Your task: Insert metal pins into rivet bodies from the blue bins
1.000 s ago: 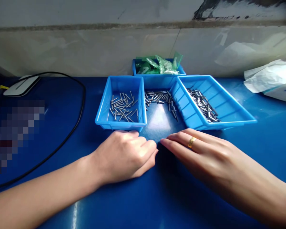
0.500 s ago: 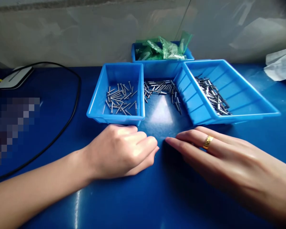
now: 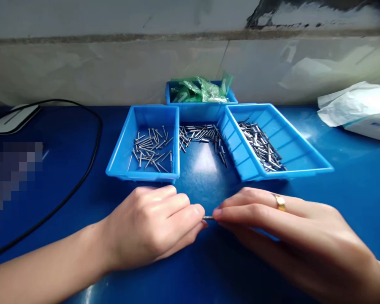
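Note:
A thin threaded screw (image 3: 208, 217) spans the small gap between my two hands, in front of the bins. My left hand (image 3: 155, 223) is closed round its left end. The fingertips of my right hand (image 3: 266, 219), which wears a gold ring, pinch its right end. Just beyond my left hand, the left blue bin (image 3: 174, 173) holds several screws (image 3: 150, 147). Dark and silver rivets (image 3: 261, 145) lie in the right blue bin (image 3: 304, 158). More rivets (image 3: 202, 133) are heaped on the blue table between these bins.
Green plastic packets (image 3: 205, 90) fill a blue bin (image 3: 202, 110) at the back by the wall. A black cable (image 3: 96, 147) curves across the left side, near a white device (image 3: 14, 119). White wrapping (image 3: 357, 105) lies at the back right.
The view has tilted up and shifted, so the bins appear lower. My right hand's fingertips have come together on the screw, which now shows between both hands.

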Demonstrator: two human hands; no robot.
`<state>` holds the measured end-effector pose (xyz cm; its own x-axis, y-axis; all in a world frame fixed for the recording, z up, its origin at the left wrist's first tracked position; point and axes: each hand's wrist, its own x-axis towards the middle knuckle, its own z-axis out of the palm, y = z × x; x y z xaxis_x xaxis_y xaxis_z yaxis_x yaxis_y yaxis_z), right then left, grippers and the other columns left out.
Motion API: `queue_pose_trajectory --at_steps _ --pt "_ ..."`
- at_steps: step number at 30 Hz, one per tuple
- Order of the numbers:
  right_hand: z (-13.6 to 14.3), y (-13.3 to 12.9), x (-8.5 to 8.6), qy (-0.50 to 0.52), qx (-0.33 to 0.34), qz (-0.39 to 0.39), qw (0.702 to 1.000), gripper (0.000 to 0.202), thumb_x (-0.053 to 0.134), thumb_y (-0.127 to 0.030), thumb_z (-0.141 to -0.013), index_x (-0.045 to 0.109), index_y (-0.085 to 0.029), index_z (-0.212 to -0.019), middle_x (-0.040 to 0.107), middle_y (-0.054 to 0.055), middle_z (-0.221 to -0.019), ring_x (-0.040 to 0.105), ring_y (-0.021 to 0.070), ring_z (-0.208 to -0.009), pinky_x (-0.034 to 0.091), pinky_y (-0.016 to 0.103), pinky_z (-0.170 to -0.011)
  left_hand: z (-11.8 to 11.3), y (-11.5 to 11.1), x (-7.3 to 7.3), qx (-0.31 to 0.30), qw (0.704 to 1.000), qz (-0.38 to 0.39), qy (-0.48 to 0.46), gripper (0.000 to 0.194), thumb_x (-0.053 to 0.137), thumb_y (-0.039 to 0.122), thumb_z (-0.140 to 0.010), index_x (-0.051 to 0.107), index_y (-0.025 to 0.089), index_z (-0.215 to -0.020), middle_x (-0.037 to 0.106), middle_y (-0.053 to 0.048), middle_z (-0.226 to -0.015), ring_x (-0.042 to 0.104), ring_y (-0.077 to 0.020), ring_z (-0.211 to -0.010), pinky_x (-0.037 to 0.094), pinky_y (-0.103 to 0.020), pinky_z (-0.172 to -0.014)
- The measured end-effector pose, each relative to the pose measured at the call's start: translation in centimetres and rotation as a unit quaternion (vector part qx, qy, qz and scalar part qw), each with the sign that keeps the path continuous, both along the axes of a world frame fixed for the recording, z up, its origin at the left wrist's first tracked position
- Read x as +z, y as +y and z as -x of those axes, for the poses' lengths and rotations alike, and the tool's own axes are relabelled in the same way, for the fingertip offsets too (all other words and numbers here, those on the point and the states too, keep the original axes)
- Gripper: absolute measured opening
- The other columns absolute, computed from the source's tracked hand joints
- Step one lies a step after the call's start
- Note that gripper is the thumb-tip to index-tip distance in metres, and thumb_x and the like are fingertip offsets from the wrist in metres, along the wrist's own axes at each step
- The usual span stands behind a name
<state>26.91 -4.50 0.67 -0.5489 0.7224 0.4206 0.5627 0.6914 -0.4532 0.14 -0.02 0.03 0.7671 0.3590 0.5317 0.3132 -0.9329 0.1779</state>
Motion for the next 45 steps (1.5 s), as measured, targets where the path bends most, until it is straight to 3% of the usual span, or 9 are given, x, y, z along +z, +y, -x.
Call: queue_pose_trajectory --at_steps 8,11,15,21,25,32,38,42,45 --pt "0.5 1.1 1.0 -0.056 0.042 -0.037 0.997 0.029 0.05 -0.006 -0.122 0.076 -0.014 -0.111 0.077 0.005 -0.09 0.072 0.0157 -0.074 0.059 0.026 -0.066 0.2 -0.1 0.0 0.005 1.0 0.008 -0.009 0.04 0.051 0.015 -0.126 0.076 0.014 -0.094 0.078 0.0 -0.077 0.073 -0.0157 -0.063 0.057 -0.031 -0.061" --pt "0.5 0.9 0.9 -0.08 0.049 -0.033 0.995 0.033 0.048 -0.004 -0.121 0.078 -0.011 -0.11 0.074 0.004 -0.086 0.066 0.0163 -0.071 0.056 0.027 -0.064 0.3 -0.3 0.0 0.026 1.0 -0.005 -0.016 0.031 0.054 0.017 -0.126 0.074 0.015 -0.103 0.08 0.0 -0.081 0.076 -0.0161 -0.066 0.058 -0.031 -0.063" --pt "0.7 0.7 0.4 -0.076 0.012 -0.038 0.996 0.032 0.049 -0.001 -0.118 0.076 -0.015 -0.107 0.073 0.003 -0.084 0.065 0.0166 -0.069 0.055 0.027 -0.064 0.4 -0.4 -0.1 0.026 0.998 -0.003 -0.05 0.008 0.064 0.016 -0.122 0.071 0.014 -0.119 0.08 0.002 -0.083 0.074 -0.0144 -0.066 0.058 -0.03 -0.064" --pt "0.8 0.8 -0.7 -0.062 0.0 -0.024 0.998 0.033 0.051 0.005 -0.108 0.065 -0.022 -0.094 0.069 0.0 -0.081 0.062 0.0151 -0.065 0.053 0.025 -0.061 -0.1 -0.4 -0.1 -0.024 0.999 0.02 -0.032 0.022 0.05 0.012 -0.126 0.068 0.004 -0.136 0.08 0.001 -0.081 0.074 -0.0129 -0.067 0.059 -0.028 -0.064" --pt "0.9 0.7 -1.1 -0.054 0.001 -0.032 0.998 0.033 0.052 0.007 -0.106 0.065 -0.022 -0.097 0.07 0.0 -0.082 0.064 0.0154 -0.066 0.053 0.025 -0.063 -0.2 -0.6 -0.6 -0.025 0.999 0.015 -0.038 0.025 0.046 0.009 -0.125 0.069 0.004 -0.136 0.077 0.003 -0.076 0.07 -0.0125 -0.06 0.058 -0.029 -0.06" --pt "0.7 0.7 -0.1 -0.026 -0.02 -0.053 0.998 0.03 0.052 0.0 -0.114 0.072 -0.021 -0.105 0.068 -0.002 -0.079 0.062 0.0144 -0.064 0.052 0.026 -0.06 0.0 -0.5 -0.6 0.049 0.998 -0.017 -0.043 0.019 0.053 0.011 -0.124 0.072 0.009 -0.126 0.084 0.001 -0.082 0.075 -0.0136 -0.058 0.058 -0.031 -0.056" --pt "0.7 0.7 -0.2 0.001 0.013 -0.087 0.996 0.029 0.054 -0.008 -0.12 0.071 -0.019 -0.1 0.065 -0.003 -0.075 0.059 0.0131 -0.061 0.049 0.027 -0.058 -0.5 -0.2 -0.6 0.011 1.0 -0.003 -0.023 0.037 0.049 0.005 -0.12 0.072 0.016 -0.094 0.076 0.002 -0.069 0.068 -0.015 -0.052 0.054 -0.032 -0.052" --pt "0.6 1.2 -0.5 -0.03 0.005 -0.089 0.996 0.029 0.053 -0.003 -0.117 0.074 -0.018 -0.102 0.066 -0.001 -0.077 0.06 0.0151 -0.062 0.049 0.028 -0.059 -0.4 -0.2 -0.5 0.048 0.997 0.01 -0.052 0.027 0.052 0.008 -0.121 0.072 0.016 -0.103 0.077 0.002 -0.076 0.068 -0.0128 -0.056 0.056 -0.029 -0.057" --pt "0.8 1.1 -0.8 -0.04 0.009 -0.052 0.998 0.034 0.052 0.001 -0.115 0.073 -0.02 -0.099 0.066 -0.002 -0.077 0.06 0.0139 -0.06 0.048 0.026 -0.057 -0.2 -0.3 -0.3 0.012 0.998 0.013 -0.063 0.018 0.057 0.009 -0.12 0.072 0.016 -0.113 0.08 0.002 -0.081 0.072 -0.0138 -0.068 0.063 -0.027 -0.068"
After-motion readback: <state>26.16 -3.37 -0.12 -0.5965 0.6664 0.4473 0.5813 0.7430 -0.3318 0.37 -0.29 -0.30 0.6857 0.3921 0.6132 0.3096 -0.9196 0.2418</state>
